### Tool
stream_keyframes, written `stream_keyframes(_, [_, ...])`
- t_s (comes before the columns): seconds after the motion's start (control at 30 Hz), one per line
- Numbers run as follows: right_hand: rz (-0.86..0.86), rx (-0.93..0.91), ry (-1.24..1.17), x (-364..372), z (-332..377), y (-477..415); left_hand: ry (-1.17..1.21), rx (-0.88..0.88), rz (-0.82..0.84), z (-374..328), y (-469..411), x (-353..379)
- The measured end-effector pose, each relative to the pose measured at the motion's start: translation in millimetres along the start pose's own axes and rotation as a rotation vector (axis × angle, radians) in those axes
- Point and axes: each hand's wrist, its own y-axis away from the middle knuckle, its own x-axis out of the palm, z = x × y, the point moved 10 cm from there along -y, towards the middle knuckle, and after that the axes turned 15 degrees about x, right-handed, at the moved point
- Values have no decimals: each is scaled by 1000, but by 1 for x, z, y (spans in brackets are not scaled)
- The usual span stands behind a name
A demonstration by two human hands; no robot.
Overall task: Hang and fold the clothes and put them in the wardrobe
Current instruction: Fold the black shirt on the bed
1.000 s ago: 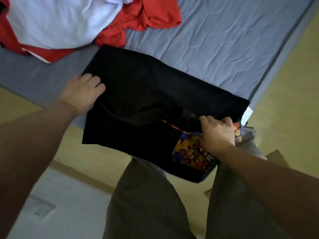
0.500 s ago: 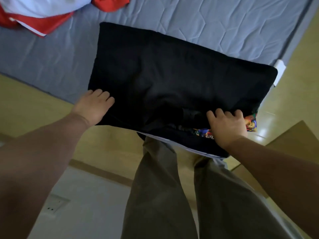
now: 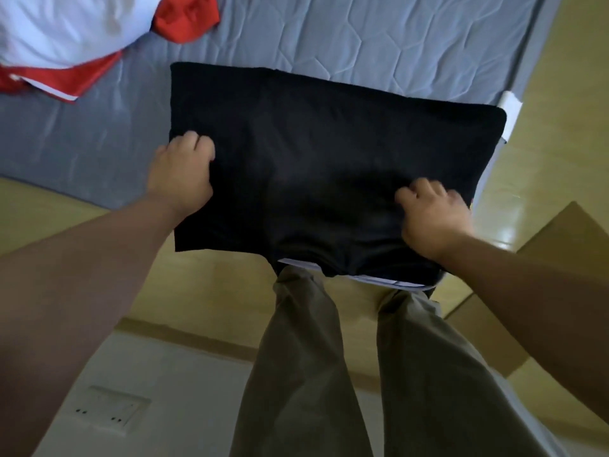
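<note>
Black shirt, folded, on bed: soft, light, floppy. My left hand and right hand bunch its near side; support both ends.

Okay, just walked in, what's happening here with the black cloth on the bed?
A person at the bed is folding a black garment. The left hand grips its left edge, the right hand its near right part. The garment lies mostly on the bed, its near edge hanging off. A heap of white and red clothes waits farther back on the left.
</note>
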Motion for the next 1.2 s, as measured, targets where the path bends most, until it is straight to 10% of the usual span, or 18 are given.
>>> stream_keyframes(0.17, [-126, 261, -181, -59, -42, -106, -88, -8, -95, 12, -98, -48])
stream_keyframes(0.5, [297, 275, 81, -28, -67, -184, -131, 181, 442, 37, -187, 8])
stream_keyframes(0.8, [104, 427, 180, -75, -80, -228, -281, 7, 374, 98, -200, -13])
stream_keyframes(0.9, [195, 573, -177, -58, -122, -228, -322, -103, 379, 120, -193, -6])
stream_keyframes(1.07, [279, 874, -1442, 1, -161, -192, -262, -397, 188, 156, -165, -15])
stream_keyframes(1.2, [619, 789, -1722, 38, -112, -160, -148, -311, -177, 99, -136, -25])
